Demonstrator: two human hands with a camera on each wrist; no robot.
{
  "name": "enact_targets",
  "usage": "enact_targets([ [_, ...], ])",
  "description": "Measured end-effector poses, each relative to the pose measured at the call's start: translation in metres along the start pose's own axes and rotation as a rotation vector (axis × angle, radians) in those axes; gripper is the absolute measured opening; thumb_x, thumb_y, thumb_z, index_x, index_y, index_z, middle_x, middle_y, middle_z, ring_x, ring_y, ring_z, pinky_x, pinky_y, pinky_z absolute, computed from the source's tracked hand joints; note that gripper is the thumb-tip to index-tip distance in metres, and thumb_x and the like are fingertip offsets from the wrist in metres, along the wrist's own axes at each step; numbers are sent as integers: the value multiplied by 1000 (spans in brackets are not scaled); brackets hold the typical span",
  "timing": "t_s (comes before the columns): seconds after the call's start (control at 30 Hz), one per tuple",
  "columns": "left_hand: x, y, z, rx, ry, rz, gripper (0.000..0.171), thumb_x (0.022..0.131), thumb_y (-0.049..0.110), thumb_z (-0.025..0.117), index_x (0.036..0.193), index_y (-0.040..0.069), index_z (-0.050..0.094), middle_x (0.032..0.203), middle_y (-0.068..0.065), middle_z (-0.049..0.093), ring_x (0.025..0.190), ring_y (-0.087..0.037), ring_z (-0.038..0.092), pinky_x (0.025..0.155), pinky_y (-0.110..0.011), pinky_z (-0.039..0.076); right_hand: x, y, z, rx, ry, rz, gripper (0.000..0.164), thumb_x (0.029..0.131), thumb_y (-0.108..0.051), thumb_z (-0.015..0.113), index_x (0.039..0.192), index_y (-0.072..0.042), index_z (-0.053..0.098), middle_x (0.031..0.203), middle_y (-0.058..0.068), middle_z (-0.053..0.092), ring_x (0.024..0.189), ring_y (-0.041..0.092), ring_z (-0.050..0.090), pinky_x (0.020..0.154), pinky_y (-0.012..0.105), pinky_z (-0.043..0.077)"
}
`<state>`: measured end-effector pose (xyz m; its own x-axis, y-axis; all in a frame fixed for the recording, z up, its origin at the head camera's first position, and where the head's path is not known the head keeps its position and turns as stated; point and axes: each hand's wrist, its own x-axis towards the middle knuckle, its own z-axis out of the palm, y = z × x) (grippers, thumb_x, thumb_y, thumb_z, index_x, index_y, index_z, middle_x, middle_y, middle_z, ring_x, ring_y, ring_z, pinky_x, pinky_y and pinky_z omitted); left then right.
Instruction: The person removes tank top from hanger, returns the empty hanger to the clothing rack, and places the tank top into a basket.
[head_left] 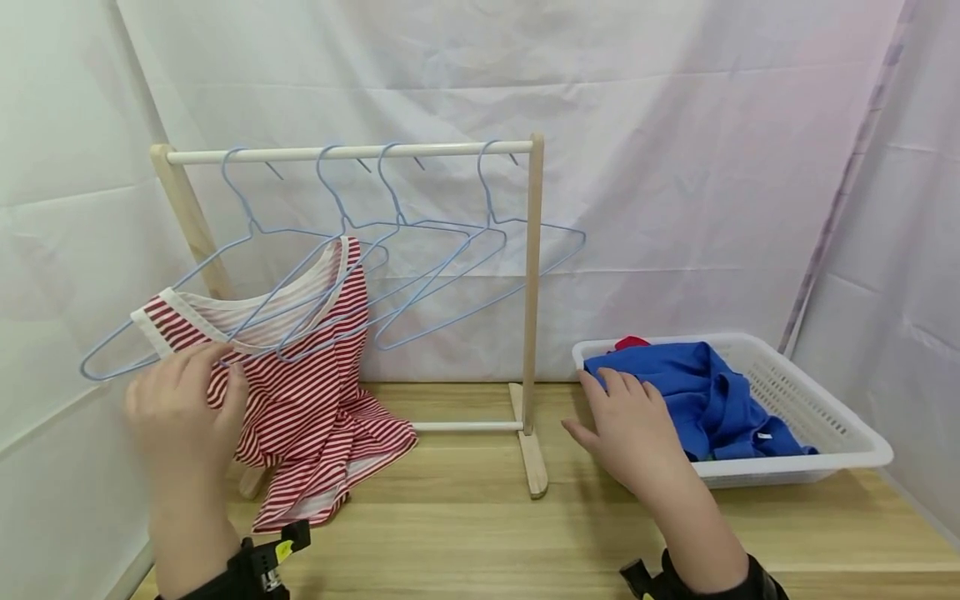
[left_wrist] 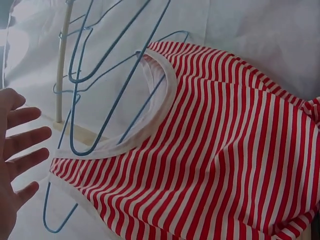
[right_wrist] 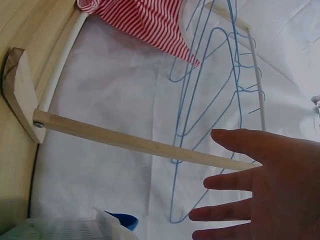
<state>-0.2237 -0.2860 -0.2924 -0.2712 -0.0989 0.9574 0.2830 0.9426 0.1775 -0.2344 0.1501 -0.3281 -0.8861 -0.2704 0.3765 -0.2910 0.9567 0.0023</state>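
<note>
A red-and-white striped sleeveless top [head_left: 315,400] hangs from the leftmost blue wire hanger [head_left: 198,270], its hem spread on the table. My left hand [head_left: 183,408] is beside the top's left shoulder. In the left wrist view that hand's fingers [left_wrist: 31,136] are spread, apart from the striped cloth, holding nothing. My right hand [head_left: 633,433] is at the near left side of a white plastic basket [head_left: 855,460], close to a blue garment [head_left: 697,392] inside. The right wrist view shows its fingers [right_wrist: 225,210] extended and nothing held; contact with the basket cannot be told.
A wooden rack [head_left: 533,292] with a white top bar [head_left: 442,150] stands on the wood-grain table [head_left: 465,533]. Several bare blue hangers overlap along the bar, to the right of the top. A bit of red cloth [head_left: 632,342] shows behind the blue garment. White curtains [head_left: 675,208] surround the table.
</note>
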Motion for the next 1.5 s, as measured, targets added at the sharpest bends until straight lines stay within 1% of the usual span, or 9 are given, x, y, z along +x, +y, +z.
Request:
enact_targets([
  [0.23,-4,-19,-6,93,-54,-122,40,86,32,48,113,4,55,129,-17,46,123,-33,29,98,-61,20,-7,-3,-9,24,-16,-18,69,83,-54,54,135,-12,35,129,19,43,117,36,36,95,59,32],
  [0.37,-8,-28,-9,84,29,-185,44,83,31,50,119,5,49,135,-15,38,129,-31,16,105,-53,10,-9,-5,-9,43,-40,-28,68,84,-53,54,136,-14,34,130,19,42,117,37,36,96,60,30],
  [0.57,-16,-34,-10,-58,42,-354,60,81,29,54,135,22,30,148,-7,11,131,-25,-2,106,-48,0,-10,-8,-7,31,-54,-27,69,84,-52,54,137,-14,33,129,20,43,117,38,37,95,61,30],
  [0.8,-11,-35,-10,-313,-75,-691,76,81,17,53,141,27,7,148,6,-13,127,-8,-6,106,-44,3,-11,-9,-8,27,-56,-28,68,84,-52,54,137,-15,33,129,20,43,116,37,38,95,61,31],
  [0.97,-5,-36,-11,-636,64,-891,77,81,2,51,140,28,9,146,6,-3,128,-12,5,107,-37,16,-12,-10,-8,39,-72,-27,68,84,-52,54,137,-15,32,130,20,42,117,38,37,95,61,31],
  [1.07,-3,-38,-12,-761,144,-954,72,82,-2,49,138,28,15,141,6,7,128,-16,16,104,-31,25,-12,-11,-7,45,-81,-30,68,84,-53,54,137,-15,33,131,19,42,117,37,37,95,61,31],
  [1.2,-2,-39,-14,-824,191,-970,63,84,-3,46,134,24,21,132,0,18,115,-16,36,89,-23,41,-11,-13,-5,48,-96,-38,69,83,-54,54,136,-15,33,130,17,43,117,35,38,94,59,33],
  [1.4,-4,-35,-17,-1042,241,-987,44,87,0,50,127,12,36,109,-13,52,95,-22,55,74,-20,49,-11,-14,-4,45,-100,-43,70,83,-55,54,136,-15,34,129,15,45,116,34,39,94,59,33],
  [1.5,-5,-31,-20,-1080,233,-979,30,89,9,53,117,3,45,95,-15,59,86,-25,59,72,-23,50,-11,-14,-3,50,-117,-43,70,83,-57,52,136,-16,34,129,13,47,116,33,40,95,59,32],
])
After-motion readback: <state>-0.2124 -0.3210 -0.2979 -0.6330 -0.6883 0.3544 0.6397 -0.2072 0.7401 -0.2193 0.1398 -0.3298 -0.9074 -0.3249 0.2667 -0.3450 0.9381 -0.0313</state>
